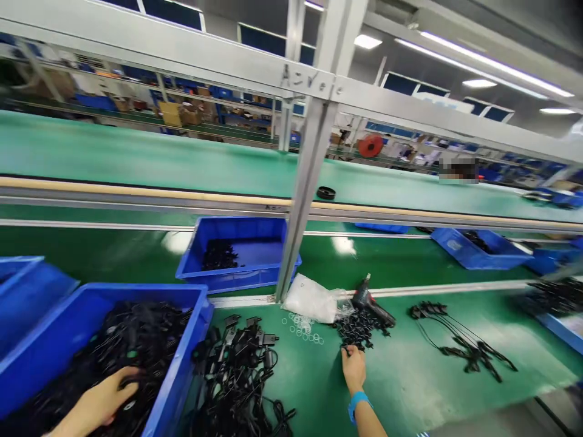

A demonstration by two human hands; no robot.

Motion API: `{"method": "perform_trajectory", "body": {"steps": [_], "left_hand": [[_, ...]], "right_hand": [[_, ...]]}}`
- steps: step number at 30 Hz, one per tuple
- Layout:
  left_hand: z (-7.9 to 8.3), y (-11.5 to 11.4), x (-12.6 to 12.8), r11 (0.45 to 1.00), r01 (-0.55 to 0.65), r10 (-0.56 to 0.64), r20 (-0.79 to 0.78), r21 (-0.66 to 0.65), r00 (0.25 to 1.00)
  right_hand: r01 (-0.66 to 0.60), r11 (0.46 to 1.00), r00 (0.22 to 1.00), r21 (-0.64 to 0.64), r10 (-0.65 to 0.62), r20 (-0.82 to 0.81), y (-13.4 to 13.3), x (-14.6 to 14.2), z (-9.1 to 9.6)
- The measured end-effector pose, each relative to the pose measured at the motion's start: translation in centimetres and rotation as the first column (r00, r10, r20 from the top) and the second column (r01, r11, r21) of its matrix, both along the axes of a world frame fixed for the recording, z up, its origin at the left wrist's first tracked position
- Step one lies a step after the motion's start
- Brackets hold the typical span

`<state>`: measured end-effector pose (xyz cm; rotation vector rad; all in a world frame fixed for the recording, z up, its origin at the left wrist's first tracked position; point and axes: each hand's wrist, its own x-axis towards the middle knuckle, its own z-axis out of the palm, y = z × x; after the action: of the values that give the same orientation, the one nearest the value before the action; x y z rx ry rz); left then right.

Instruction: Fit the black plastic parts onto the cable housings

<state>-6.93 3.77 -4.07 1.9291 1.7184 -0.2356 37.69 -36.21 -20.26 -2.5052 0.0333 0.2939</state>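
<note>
Left hand (102,397) closed on cables (136,334) in one blue bin (175,379) — right hand (353,368) pinching one black clip (348,349)

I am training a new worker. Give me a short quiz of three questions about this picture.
1. True or false: the left hand is inside the blue plastic bin of black cables.
2. What does the right hand touch? A) the white plastic bag B) the pile of small black parts C) the small clear rings
3. Fill in: the right wrist wears a ____ band.
Key: 1 true; 2 B; 3 blue.
</note>
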Motion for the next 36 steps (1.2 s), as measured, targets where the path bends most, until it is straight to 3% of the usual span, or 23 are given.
{"method": "perform_trajectory", "body": {"steps": [2,3,7,10,14,18,20,21,22,24,26,28,30,33,36], "left_hand": [[1.0,-1.3,-0.3,0.963,0.262,-0.268,-0.162,-0.055,0.95],[1.5,-1.7,-0.6,0.961,0.272,-0.278,-0.191,-0.059,0.941],[3.6,-2.7,-3.5,0.985,0.17,-0.167,-0.215,-0.002,0.962],[5.6,-2.8,-6.6,0.992,0.099,-0.085,-0.167,0.077,0.982],[7.3,-3.2,-9.1,0.993,0.013,-0.013,-0.003,0.116,1.0],[7.1,-4.9,-9.0,0.998,-0.032,0.019,0.26,0.047,0.965],[6.9,-6.1,-8.5,0.989,-0.144,0.14,0.51,-0.033,0.848],[6.8,-6.8,-8.1,0.971,-0.206,0.236,0.661,-0.125,0.712],[6.7,-7.5,-7.6,0.938,-0.241,0.341,0.782,-0.248,0.522],[6.7,-9.0,-6.5,0.858,-0.186,0.506,0.85,-0.479,0.145],[6.6,-10.6,-5.2,0.818,-0.065,0.571,0.82,-0.571,-0.022],[6.5,-12.2,-3.9,0.801,0.03,0.599,0.797,-0.598,-0.081],[6.3,-13.7,-2.8,0.788,0.078,0.615,0.78,-0.61,-0.114],[6.1,-15.2,-1.8,0.784,0.096,0.62,0.77,-0.613,-0.151],[5.9,-15.9,-1.4,0.787,0.1,0.616,0.773,-0.608,-0.153]], "right_hand": [[-0.033,0.999,0.999,0.032,0.034,-0.016,-0.3,-0.5,0.2],[-0.049,0.997,0.998,0.056,0.05,-0.032,-0.4,-0.7,0.3],[-0.106,0.969,0.98,0.224,0.14,-0.144,-0.3,-1.8,0.8],[-0.152,0.901,0.942,0.407,0.257,-0.217,1.0,-4.2,2.3],[-0.097,0.769,0.893,0.632,0.347,-0.286,4.6,-9.6,7.4],[-0.214,0.658,0.819,0.722,0.524,-0.235,9.1,-16.2,14.2],[-0.28,0.558,0.749,0.781,0.636,-0.186,11.2,-19.5,17.1],[-0.304,0.502,0.708,0.81,0.688,-0.16,12.1,-21.1,18.3],[-0.319,0.444,0.67,0.837,0.731,-0.132,13.0,-22.7,19.3],[-0.322,0.344,0.608,0.882,0.789,-0.086,14.7,-25.5,20.8],[-0.33,0.273,0.563,0.904,0.825,-0.044,16.1,-27.7,21.7],[-0.403,0.232,0.527,0.885,0.849,0.018,17.0,-29.2,22.3],[-0.552,0.196,0.496,0.81,0.859,0.13,17.3,-29.9,22.8],[-0.766,0.136,0.434,0.628,0.83,0.35,17.1,-30.0,23.6],[-0.867,0.067,0.348,0.494,0.791,0.503,16.7,-29.7,24.3]]}}
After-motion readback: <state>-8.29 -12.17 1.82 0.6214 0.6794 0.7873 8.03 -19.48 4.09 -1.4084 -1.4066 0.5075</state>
